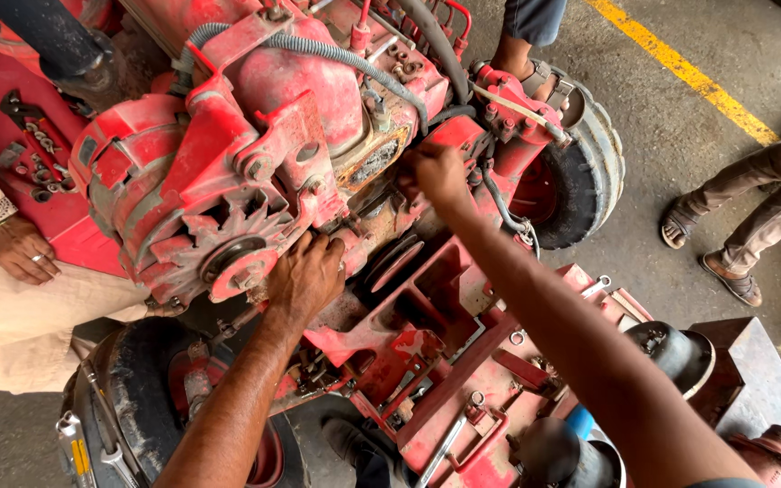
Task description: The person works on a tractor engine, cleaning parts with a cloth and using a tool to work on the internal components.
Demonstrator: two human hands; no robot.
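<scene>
I look down on a red tractor engine with its covers off. My left hand rests palm down on the engine's lower front, right beside the red alternator with its finned fan and pulley; what its fingers hold is hidden. My right hand reaches further in, fingers curled against the engine block near a rusty patch and a black hose. Whether it grips anything is hidden.
A small front tyre stands at the right, another tyre at the lower left. One person in a cream garment rests a hand at the left. Sandalled feet stand on the concrete at the right. A yellow floor line runs at the top right.
</scene>
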